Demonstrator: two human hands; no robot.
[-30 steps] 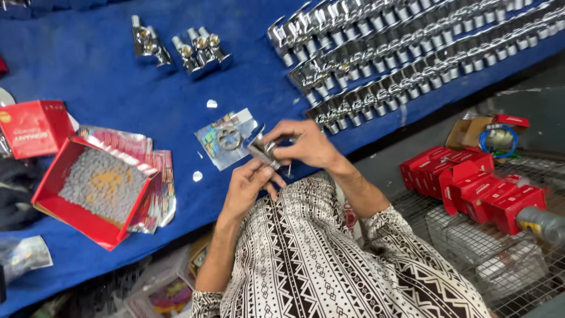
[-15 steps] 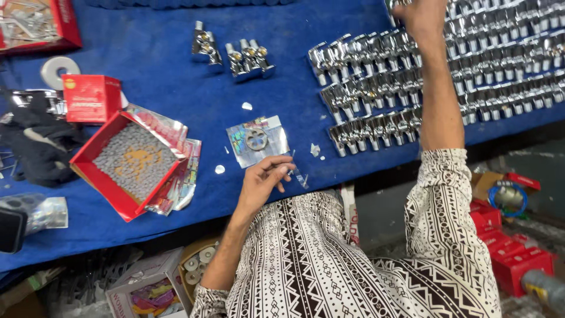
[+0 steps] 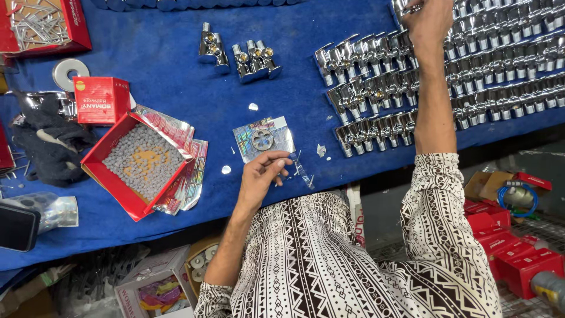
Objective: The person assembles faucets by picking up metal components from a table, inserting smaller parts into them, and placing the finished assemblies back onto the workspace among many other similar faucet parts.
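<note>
Blue cloth (image 3: 176, 53): five loose valves (image 3: 240, 56), two hands, one sticker sheet (image 3: 263, 138)

A shiny sticker sheet (image 3: 263, 138) lies flat on the blue bench, near the middle. It glitters in rainbow colours, and a round silver ring sits on it. Far to the right, many shiny chrome valves (image 3: 376, 88) lie side by side in long rows, touching each other.
</note>
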